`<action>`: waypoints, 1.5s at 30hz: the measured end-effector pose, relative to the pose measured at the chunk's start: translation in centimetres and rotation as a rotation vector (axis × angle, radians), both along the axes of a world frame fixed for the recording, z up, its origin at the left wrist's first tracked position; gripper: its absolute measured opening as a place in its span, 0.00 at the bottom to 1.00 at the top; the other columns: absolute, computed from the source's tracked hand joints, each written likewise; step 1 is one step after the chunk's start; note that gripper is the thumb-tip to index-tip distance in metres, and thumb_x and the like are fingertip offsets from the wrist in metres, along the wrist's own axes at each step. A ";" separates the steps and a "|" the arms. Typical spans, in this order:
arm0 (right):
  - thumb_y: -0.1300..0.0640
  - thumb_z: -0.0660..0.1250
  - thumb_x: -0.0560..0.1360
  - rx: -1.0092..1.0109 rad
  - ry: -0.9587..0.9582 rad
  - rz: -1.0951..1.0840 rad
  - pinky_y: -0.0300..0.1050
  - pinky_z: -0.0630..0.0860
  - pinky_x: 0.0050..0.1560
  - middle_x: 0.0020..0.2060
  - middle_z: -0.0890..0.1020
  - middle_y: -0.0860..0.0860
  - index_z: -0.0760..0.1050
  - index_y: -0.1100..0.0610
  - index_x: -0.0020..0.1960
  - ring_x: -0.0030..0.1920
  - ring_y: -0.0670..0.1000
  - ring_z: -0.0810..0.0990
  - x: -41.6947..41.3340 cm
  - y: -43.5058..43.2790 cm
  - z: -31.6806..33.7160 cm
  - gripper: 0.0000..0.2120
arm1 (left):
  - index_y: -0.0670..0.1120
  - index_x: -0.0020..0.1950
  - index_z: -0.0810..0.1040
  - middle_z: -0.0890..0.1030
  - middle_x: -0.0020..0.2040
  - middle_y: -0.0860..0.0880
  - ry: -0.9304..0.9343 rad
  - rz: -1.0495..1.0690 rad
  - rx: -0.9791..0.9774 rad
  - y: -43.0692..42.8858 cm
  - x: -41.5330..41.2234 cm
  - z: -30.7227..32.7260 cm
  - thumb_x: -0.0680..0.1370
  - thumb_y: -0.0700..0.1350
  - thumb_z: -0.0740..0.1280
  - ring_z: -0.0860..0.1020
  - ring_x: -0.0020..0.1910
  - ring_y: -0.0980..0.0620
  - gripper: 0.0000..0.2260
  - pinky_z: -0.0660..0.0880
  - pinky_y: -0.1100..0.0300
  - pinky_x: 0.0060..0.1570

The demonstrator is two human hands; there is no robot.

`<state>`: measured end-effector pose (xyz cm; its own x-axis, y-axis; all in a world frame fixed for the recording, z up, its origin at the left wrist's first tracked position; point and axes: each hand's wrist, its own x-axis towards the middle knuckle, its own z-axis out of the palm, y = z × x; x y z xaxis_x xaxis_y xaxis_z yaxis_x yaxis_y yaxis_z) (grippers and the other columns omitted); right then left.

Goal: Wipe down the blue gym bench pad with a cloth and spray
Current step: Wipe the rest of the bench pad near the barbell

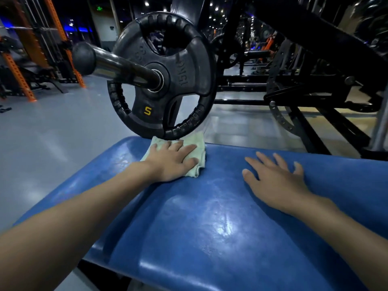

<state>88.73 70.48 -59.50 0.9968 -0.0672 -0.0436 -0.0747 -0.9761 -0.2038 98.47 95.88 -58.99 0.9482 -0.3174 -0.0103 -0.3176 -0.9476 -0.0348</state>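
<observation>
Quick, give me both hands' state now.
Left hand: open, flat, pressing the cloth on the blue pad.
Right hand: open, empty, above pad.

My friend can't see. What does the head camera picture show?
A left hand presses a pale green cloth flat on a shiny blue bench pad, while the right hand rests open beside it. A black weight plate hangs just behind the cloth.
</observation>
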 end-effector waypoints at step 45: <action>0.47 0.51 0.83 0.040 -0.135 -0.180 0.48 0.51 0.75 0.79 0.59 0.44 0.63 0.45 0.77 0.79 0.47 0.52 -13.4 -28.9 -0.1 0.22 | 0.63 0.79 0.48 0.51 0.82 0.50 0.071 -0.323 -0.003 -37.0 -8.5 0.3 0.80 0.66 0.43 0.50 0.79 0.44 0.27 0.46 0.35 0.73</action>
